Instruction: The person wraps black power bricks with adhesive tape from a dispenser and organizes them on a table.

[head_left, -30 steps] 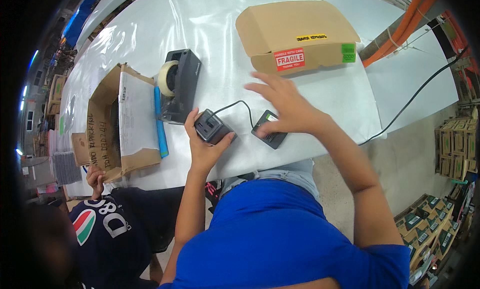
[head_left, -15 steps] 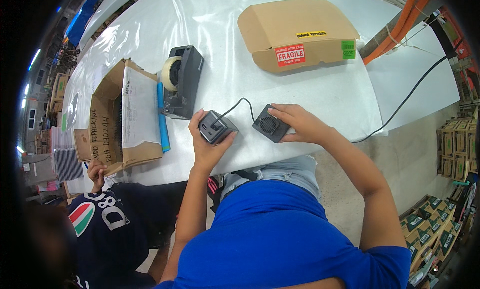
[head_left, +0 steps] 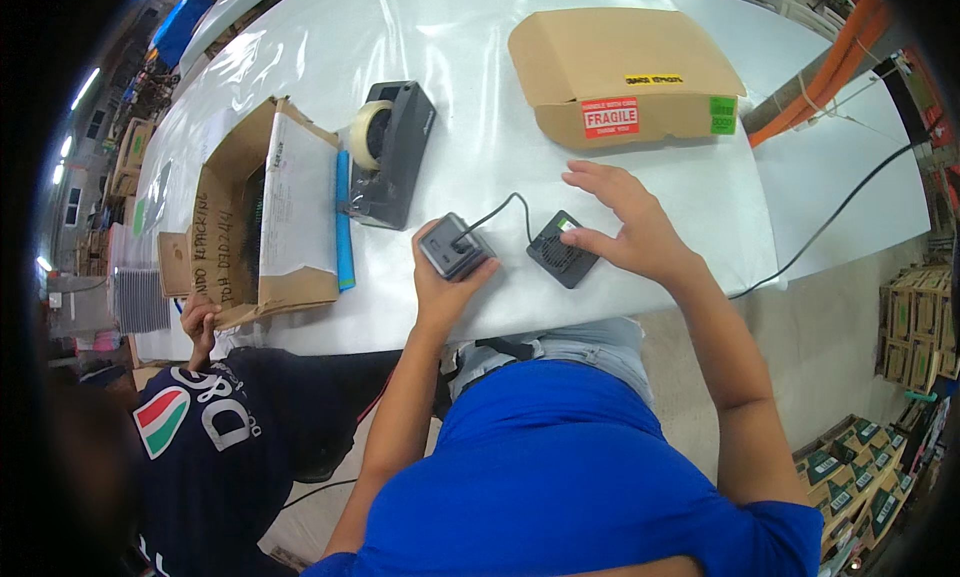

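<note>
In my left hand (head_left: 440, 292) is a small dark grey boxy device (head_left: 457, 245), gripped between thumb and fingers, with sockets on its upper face. A short black cable (head_left: 500, 205) loops from it to a small black box with a perforated grille (head_left: 562, 252), which looks like a mini speaker. That box is on the white table near its front edge, with a small green-and-white label at its top corner. My right hand (head_left: 640, 222) hovers just right of the box, open, fingers raised; the thumb tip overlaps its edge, and I cannot tell if it touches.
A black tape dispenser (head_left: 400, 157) stands left of centre, beside an open cardboard box (head_left: 235, 267) with a blue strip (head_left: 345, 222). A co-worker's hand (head_left: 200, 322) holds that box. A brown carton with a red label (head_left: 630, 72) lies at the back right. An orange-wrapped post (head_left: 820, 72) rises beyond.
My right hand has let go of the grille box and opened, lifting up and to the right. The small label on the box now shows. The whole view has shifted slightly.
</note>
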`<action>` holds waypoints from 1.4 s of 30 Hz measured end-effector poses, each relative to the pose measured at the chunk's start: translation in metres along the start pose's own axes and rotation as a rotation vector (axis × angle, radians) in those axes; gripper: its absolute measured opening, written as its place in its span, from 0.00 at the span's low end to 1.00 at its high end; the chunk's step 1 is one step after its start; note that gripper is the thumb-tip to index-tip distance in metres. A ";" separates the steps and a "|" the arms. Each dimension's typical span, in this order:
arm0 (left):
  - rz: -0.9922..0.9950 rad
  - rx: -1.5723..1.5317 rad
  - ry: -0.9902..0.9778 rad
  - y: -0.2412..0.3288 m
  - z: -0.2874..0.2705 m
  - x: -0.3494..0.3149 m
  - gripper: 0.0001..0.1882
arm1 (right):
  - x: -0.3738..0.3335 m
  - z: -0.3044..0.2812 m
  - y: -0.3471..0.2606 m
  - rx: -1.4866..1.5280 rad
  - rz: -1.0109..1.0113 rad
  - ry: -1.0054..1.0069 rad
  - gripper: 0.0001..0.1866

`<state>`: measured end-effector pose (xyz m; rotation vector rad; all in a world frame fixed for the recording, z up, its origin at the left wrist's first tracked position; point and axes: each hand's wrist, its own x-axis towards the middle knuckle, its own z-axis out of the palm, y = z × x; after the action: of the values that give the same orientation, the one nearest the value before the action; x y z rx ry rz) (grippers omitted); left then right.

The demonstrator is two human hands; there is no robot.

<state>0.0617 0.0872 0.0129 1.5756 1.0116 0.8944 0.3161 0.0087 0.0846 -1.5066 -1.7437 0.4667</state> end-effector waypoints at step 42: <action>0.025 0.027 0.148 0.024 -0.023 0.045 0.39 | 0.104 0.030 0.017 1.132 0.157 0.110 0.13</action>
<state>0.0618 0.1341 0.0433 1.5654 1.1134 1.0303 0.3052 0.1175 0.0857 -0.7935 -0.9331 1.1714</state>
